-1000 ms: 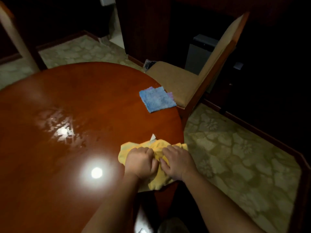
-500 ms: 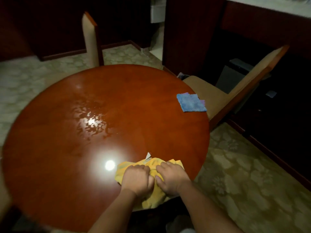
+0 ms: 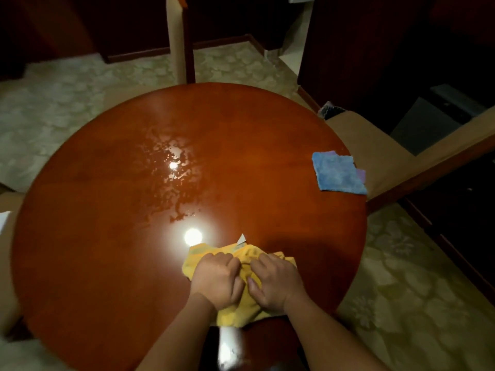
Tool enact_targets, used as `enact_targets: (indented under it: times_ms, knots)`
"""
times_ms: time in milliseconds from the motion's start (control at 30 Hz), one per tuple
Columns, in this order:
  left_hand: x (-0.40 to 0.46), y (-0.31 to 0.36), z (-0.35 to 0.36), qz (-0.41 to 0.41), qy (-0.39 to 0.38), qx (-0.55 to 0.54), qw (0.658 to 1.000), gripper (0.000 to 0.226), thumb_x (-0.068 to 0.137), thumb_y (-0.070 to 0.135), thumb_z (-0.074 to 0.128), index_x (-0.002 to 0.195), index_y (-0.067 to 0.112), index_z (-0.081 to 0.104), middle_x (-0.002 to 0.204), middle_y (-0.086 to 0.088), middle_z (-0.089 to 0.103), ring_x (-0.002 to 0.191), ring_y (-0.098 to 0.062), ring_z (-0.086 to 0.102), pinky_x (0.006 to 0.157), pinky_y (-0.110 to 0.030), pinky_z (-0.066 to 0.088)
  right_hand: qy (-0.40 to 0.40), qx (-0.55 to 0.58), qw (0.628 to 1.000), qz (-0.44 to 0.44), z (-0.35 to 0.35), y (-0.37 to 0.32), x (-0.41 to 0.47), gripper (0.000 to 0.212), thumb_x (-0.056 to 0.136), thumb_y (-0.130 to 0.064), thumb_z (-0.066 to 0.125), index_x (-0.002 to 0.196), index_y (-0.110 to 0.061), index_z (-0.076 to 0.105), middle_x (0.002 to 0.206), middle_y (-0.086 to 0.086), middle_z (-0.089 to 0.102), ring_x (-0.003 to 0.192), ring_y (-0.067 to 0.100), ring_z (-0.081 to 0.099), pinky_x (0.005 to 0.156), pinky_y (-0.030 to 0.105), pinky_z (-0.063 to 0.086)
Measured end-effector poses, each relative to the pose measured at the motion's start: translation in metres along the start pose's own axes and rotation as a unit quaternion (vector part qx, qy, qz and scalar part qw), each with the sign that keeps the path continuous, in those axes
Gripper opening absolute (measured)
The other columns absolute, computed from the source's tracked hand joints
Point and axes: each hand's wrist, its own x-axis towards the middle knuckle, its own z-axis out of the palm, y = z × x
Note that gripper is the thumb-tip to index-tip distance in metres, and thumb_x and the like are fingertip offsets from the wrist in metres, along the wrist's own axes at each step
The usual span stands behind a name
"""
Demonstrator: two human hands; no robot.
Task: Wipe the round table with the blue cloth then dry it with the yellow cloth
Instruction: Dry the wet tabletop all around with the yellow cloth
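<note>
Surface [image 3: 107,250]: round, reddish-brown, glossy wood, filling most of the view. A patch of wet streaks and droplets [image 3: 174,172] lies near its centre, with two bright lamp reflections, one in the wet patch and one nearer the person.

Floor [image 3: 401,290]: pale patterned covering all round the surface.

Chairs: one tan padded chair [image 3: 375,145] stands at the right rim of the surface, its seat touching or just beside the rim. A second chair back [image 3: 178,41] stands upright beyond the far rim.

Yellow cloth [image 3: 241,314]: crumpled, lying on the surface at its near rim, with its lower part hanging over the edge. A small white tag sticks up at its far side.

Blue cloth [image 3: 338,172]: folded flat on the surface at the right rim, well apart from the yellow cloth, one corner over the edge. A purple edge shows beneath it.

Left hand [image 3: 217,279]: fingers curled, gripping a bunch of the yellow cloth and pressing it to the surface.

Right hand [image 3: 276,282]: just beside the left hand, thumb and fingers pinching the same cloth.
</note>
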Motion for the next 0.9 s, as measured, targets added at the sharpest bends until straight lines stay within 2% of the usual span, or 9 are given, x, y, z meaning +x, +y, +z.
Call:
enact_targets:
  times_ms: [233, 433, 567, 700, 900]
  knots:
    - [0.049, -0.02, 0.007, -0.091, 0.079, 0.0, 0.993, 0.021, 0.067, 0.03, 0.042, 0.055, 0.013, 0.049, 0.053, -0.003, 0.048, 0.047, -0.027, 0.047, 0.047, -0.031, 0.033, 0.019, 0.023, 0.994, -0.103, 0.015, 0.049, 0.079, 0.04, 0.077, -0.045, 0.041, 0.081, -0.014, 0.066, 0.074, 0.006, 0.06, 0.064, 0.026, 0.059, 0.047, 0.027, 0.044]
    - [0.093, -0.049, 0.003, -0.126, 0.084, 0.025, 0.988, 0.024, 0.069, 0.03, 0.04, 0.056, 0.012, 0.049, 0.053, -0.005, 0.049, 0.046, -0.027, 0.046, 0.048, -0.028, 0.029, 0.032, 0.009, 0.988, -0.151, 0.018, 0.072, 0.143, 0.04, 0.077, -0.044, 0.038, 0.074, -0.014, 0.064, 0.068, 0.004, 0.058, 0.058, 0.024, 0.058, 0.044, 0.021, 0.037]
    - [0.106, -0.056, -0.001, -0.163, 0.084, 0.046, 0.982, 0.027, 0.068, 0.03, 0.039, 0.055, 0.011, 0.053, 0.051, -0.006, 0.051, 0.044, -0.027, 0.047, 0.047, -0.028, 0.031, 0.029, 0.024, 0.987, -0.154, 0.022, 0.075, 0.163, 0.039, 0.076, -0.04, 0.039, 0.073, -0.01, 0.063, 0.067, 0.008, 0.058, 0.057, 0.028, 0.057, 0.042, 0.026, 0.039]
    - [0.073, -0.023, -0.005, -0.228, 0.066, 0.061, 0.97, 0.028, 0.067, 0.032, 0.038, 0.053, 0.013, 0.052, 0.049, -0.005, 0.051, 0.042, -0.026, 0.047, 0.045, -0.026, 0.028, 0.024, 0.038, 0.983, -0.178, 0.021, 0.062, 0.138, 0.036, 0.074, -0.037, 0.041, 0.071, -0.008, 0.062, 0.067, 0.011, 0.057, 0.058, 0.03, 0.058, 0.044, 0.03, 0.047]
    - [-0.035, 0.011, -0.007, -0.283, 0.046, 0.043, 0.957, 0.025, 0.067, 0.033, 0.04, 0.056, 0.014, 0.053, 0.05, -0.004, 0.051, 0.042, -0.026, 0.048, 0.042, -0.03, 0.038, -0.011, 0.098, 0.958, -0.268, 0.022, -0.004, 0.072, 0.03, 0.072, -0.039, 0.044, 0.071, -0.013, 0.06, 0.065, 0.005, 0.055, 0.057, 0.025, 0.056, 0.043, 0.025, 0.041]
